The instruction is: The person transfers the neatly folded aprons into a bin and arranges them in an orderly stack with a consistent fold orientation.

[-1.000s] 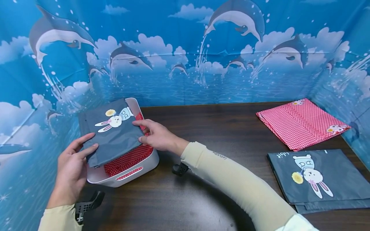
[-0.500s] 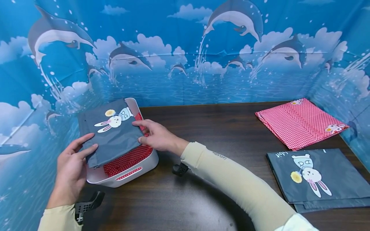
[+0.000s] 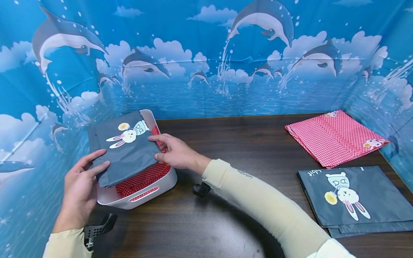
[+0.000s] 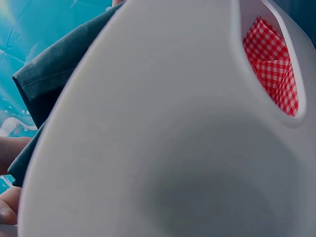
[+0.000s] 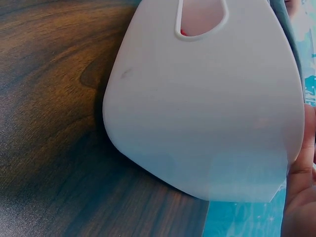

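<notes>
A folded dark grey cloth with a rabbit print (image 3: 129, 156) lies over a white plastic basket (image 3: 129, 203) at the left of the table. My left hand (image 3: 79, 186) pinches its near left edge, thumb on top. My right hand (image 3: 175, 150) pinches its right edge with thumb and index finger. Beneath it, a red checked cloth (image 3: 145, 177) fills part of the basket, and some shows through the handle slot in the left wrist view. There the grey cloth (image 4: 59, 71) sticks out past the basket wall. In the right wrist view, fingers (image 5: 301, 168) sit beside the basket rim.
To the right lie a folded pink-red checked cloth (image 3: 335, 139) and, nearer, another folded grey rabbit-print cloth (image 3: 380, 200). The dark wooden table (image 3: 226, 139) meets a blue dolphin-print curtain (image 3: 200, 96) at its back and sides.
</notes>
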Motion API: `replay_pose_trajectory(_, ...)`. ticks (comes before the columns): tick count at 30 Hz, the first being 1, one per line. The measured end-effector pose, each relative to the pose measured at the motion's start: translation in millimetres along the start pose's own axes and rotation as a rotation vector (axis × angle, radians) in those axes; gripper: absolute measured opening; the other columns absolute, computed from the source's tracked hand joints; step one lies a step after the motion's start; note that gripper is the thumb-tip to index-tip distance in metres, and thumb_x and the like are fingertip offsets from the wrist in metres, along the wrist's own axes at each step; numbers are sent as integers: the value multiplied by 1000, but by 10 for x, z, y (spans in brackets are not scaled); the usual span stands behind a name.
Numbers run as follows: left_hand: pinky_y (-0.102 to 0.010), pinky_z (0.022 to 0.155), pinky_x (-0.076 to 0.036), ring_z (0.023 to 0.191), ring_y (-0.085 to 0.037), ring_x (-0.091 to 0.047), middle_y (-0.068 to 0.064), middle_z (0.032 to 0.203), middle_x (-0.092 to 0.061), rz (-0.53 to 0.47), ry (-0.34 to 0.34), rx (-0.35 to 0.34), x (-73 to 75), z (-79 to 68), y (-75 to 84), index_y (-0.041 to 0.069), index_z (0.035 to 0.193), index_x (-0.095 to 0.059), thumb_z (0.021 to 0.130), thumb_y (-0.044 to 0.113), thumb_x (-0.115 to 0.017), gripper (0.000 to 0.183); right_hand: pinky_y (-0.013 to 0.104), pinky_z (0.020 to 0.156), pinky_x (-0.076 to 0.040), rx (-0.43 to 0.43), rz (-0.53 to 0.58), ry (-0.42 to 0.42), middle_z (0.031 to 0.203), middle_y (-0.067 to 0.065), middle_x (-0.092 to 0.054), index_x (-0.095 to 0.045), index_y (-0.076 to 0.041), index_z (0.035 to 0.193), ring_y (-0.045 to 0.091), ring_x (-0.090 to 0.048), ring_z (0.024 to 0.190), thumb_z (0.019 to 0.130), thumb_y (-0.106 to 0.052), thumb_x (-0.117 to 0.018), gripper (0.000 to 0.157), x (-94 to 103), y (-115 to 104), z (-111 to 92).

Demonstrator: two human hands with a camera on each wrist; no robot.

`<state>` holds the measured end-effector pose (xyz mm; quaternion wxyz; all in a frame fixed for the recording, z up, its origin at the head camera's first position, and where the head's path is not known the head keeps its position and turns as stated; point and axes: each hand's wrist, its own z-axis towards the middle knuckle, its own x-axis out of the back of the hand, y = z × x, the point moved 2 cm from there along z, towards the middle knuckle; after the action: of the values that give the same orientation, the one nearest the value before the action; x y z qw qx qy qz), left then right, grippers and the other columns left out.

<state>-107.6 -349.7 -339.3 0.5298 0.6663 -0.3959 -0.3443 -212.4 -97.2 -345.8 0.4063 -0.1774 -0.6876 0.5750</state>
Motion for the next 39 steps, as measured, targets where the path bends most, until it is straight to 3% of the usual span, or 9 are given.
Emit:
replay_pose_trajectory(20,-12,81,-56,123,-3,-45,20,140,-51,64,38,29,-13,-15,-7,23,148,-67,101,17,-77,48,20,85,-56,-8,38,3,152,5,-55,-54,-21,159,13,-57,113,102,-10,-71,61,-14,11,-26)
replay_pose_trajectory(30,-14,80,-56,121,-4,-45,20,136,-53,41,27,22,-3,-13,-5,23,147,-68,101,18,-77,47,19,84,-55,7,25,1,148,5,-56,-54,-20,159,12,-58,110,103,-10,-71,60,-11,16,-36)
replay_pose_trajectory(39,-14,81,-55,122,-4,-45,20,137,-53,41,15,5,5,-1,-12,22,146,-68,102,17,-74,45,19,75,-55,38,28,8,149,2,-56,-55,-21,159,10,-62,93,102,-10,-72,60,-18,35,-60)
